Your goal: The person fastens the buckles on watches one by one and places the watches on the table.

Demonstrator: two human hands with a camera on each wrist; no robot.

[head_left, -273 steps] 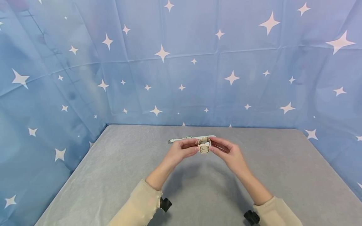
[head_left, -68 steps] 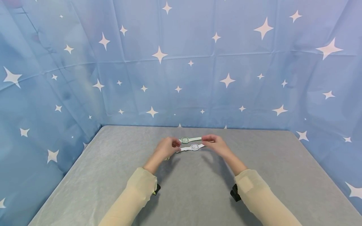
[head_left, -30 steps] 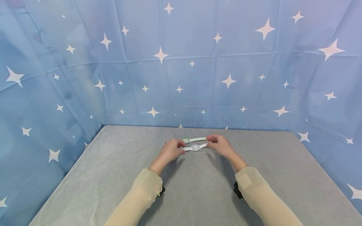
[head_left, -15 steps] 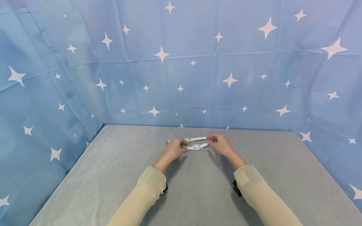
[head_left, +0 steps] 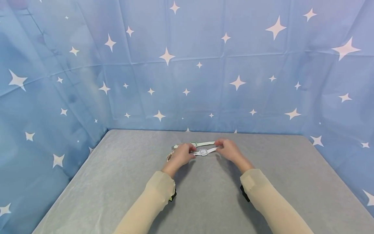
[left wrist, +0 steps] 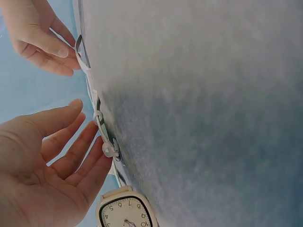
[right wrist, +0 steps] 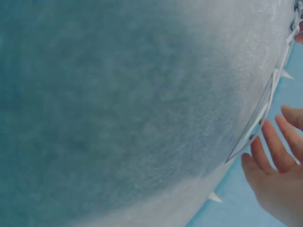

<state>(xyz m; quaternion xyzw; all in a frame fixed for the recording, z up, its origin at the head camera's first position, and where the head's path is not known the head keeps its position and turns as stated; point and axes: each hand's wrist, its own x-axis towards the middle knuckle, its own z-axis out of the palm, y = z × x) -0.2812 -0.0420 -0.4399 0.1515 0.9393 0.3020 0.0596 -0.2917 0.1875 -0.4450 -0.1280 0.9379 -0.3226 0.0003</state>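
Left arm [head_left: 147,201] and right arm [head_left: 273,201] converge toward the far side; left hand [head_left: 181,154] and right hand [head_left: 229,150] apart, fingers [left wrist: 78,153] loosely extended.

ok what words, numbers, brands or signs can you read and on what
"4", "5", "6", "7", "8", "9", "10": on the cream rounded-square wristwatch, left wrist view.
White rounded-square wristwatch: markings too small to read.
Pale green rounded-square wristwatch: too small to read.
No legible words or brands.

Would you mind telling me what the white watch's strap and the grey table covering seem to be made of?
White strap: something flexible, perhaps silicone or leather, smooth-looking, since it seems bowed. Grey table covering: probably short-pile fabric, matte, given its soft, mottled surface.
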